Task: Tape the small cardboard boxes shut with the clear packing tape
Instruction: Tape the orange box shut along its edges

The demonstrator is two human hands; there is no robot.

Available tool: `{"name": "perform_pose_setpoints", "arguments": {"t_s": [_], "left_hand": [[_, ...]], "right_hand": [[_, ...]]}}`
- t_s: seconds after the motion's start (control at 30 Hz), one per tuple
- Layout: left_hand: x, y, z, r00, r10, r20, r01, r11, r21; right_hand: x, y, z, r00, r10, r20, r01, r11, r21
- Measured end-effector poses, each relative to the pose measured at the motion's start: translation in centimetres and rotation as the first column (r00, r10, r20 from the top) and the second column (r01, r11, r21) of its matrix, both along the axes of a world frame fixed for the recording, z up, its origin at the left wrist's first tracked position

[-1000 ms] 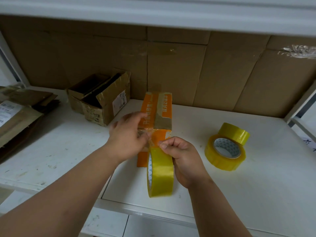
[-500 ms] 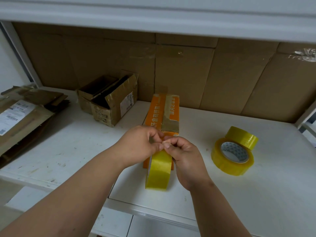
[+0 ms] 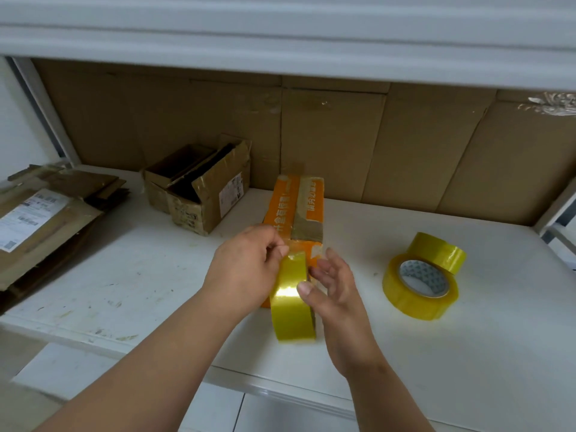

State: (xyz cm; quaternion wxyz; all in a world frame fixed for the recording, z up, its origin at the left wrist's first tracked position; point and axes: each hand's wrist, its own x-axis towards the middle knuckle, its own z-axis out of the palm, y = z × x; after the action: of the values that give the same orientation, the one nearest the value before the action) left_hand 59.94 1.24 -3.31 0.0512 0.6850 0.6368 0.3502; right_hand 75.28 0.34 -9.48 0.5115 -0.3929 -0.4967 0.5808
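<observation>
Nearest, a tape roll (image 3: 292, 302) was held on edge between the two hands, its hole facing left-right and its yellow band toward the camera. The right hand (image 3: 335, 294) was mostly open: fingers spread and loose past the roll's right face, only the thumb seen pressed on the band. The left hand (image 3: 246, 269) was curled at the roll's top edge, fingertips pinched at what was judged to be the tape's free end; the end itself could not be made out.

Risks, as judged: the loose end could be lost back onto the roll if the pinch slipped, since clear tape hides its own edge. With so light a hold from the right hand, the roll could twist or drop once tape was pulled. The strip could fold on itself, or land off the seam if pulled at an angle.

Just beyond the fingertips an orange box (image 3: 296, 213) lay on the white shelf (image 3: 124, 275), its near end behind the roll and touching or nearly so; which could not be told. Its long axis ran away from the hands toward the cardboard back wall (image 3: 436, 151); flaps were closed, with a tape strip already across the top.

Right of the right hand, well apart, two spare rolls (image 3: 420, 288) were lying. Beyond the left hand an open brown box (image 3: 199, 198) was seen; far left, flattened cardboard (image 3: 46, 219)
</observation>
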Motion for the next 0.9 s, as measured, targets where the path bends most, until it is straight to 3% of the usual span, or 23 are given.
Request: {"name": "perform_pose_setpoints", "arguments": {"t_s": [0.1,0.23,0.33,0.4,0.5,0.57,0.63,0.77,0.9], "left_hand": [[-0.4,-0.4,0.4,0.995,0.097,0.016,-0.097,0.995,0.008],[-1.0,-0.7,1.5,0.974,0.191,0.120,-0.191,0.982,-0.011],[-1.4,-0.8,2.0,0.973,0.193,0.129,-0.192,0.981,-0.024],[-1.6,-0.8,1.9,0.954,0.180,0.238,-0.177,0.984,-0.033],[-2.2,-0.7,2.6,0.754,0.203,0.624,-0.201,0.977,-0.075],[-3.1,-0.7,3.5,0.601,0.255,0.758,-0.257,0.959,-0.119],[-4.1,-0.7,4.0,0.509,0.279,0.814,-0.276,0.949,-0.153],[-3.8,-0.4,3.1,0.474,0.277,0.836,-0.256,0.952,-0.170],[-3.0,0.5,2.7,0.317,0.278,0.907,-0.304,0.935,-0.180]], "right_hand": [[0.7,-0.5,0.1,0.979,0.077,0.191,-0.095,0.992,0.085],[0.8,-0.9,0.5,0.871,0.113,0.477,-0.206,0.967,0.148],[1.3,-1.1,1.4,0.838,0.182,0.514,-0.294,0.945,0.146],[2.0,-0.8,2.4,0.861,0.210,0.463,-0.315,0.935,0.163],[3.5,-0.2,3.4,0.867,0.229,0.443,-0.332,0.928,0.171],[5.0,0.0,3.4,0.888,0.223,0.402,-0.310,0.936,0.165],[6.5,0.2,3.5,0.908,0.199,0.369,-0.273,0.949,0.160],[8.8,1.4,4.9,0.917,0.158,0.366,-0.216,0.968,0.124],[10.8,3.4,7.5,0.853,0.038,0.520,-0.122,0.984,0.128]]}}
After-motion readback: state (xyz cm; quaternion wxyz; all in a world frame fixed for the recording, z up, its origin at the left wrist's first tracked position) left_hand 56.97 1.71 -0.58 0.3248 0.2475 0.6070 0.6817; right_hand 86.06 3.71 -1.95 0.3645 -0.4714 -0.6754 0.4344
